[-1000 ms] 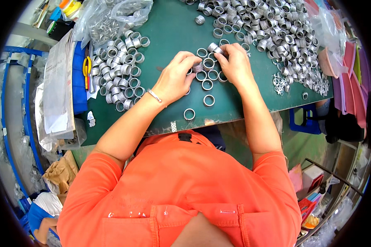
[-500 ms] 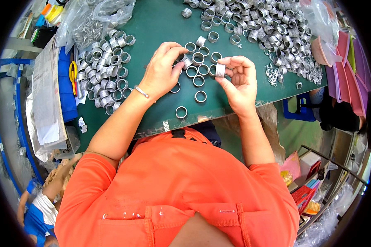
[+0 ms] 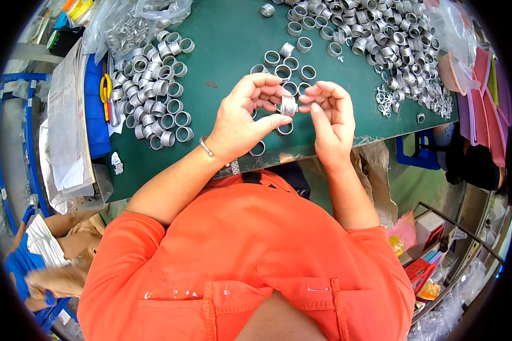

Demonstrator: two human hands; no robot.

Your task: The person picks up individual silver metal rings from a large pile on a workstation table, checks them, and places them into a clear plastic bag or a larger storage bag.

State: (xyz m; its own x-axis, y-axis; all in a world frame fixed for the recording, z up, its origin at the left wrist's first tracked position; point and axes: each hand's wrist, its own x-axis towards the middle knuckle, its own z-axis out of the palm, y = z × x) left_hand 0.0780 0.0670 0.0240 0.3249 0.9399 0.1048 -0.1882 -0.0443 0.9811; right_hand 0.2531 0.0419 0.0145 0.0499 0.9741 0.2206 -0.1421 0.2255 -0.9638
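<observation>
A ribbed grey metal ring (image 3: 288, 106) is held between the thumb and fingers of my left hand (image 3: 242, 116), just above the table's near part. Close by on its right, my right hand (image 3: 333, 122) has its fingers loosely curled toward the ring. Its thumb and fingertips look apart, with nothing seen between them. Beyond both hands several loose rings (image 3: 283, 72) stand on end on the green table (image 3: 222, 57). One more ring (image 3: 257, 149) lies near the front edge, below my left hand. Some rings behind my fingers are partly hidden.
A pile of rings (image 3: 153, 91) sits at left, a larger heap (image 3: 375, 28) at far right beside small metal scraps (image 3: 387, 99). A blue tray (image 3: 96, 113) with yellow-handled scissors (image 3: 104, 89) borders the left side. Another person (image 3: 40, 250) is at lower left.
My left hand has moved right and nearer to me. The ring that my right hand pinched is now in my left hand, and the right fingers have come off it.
</observation>
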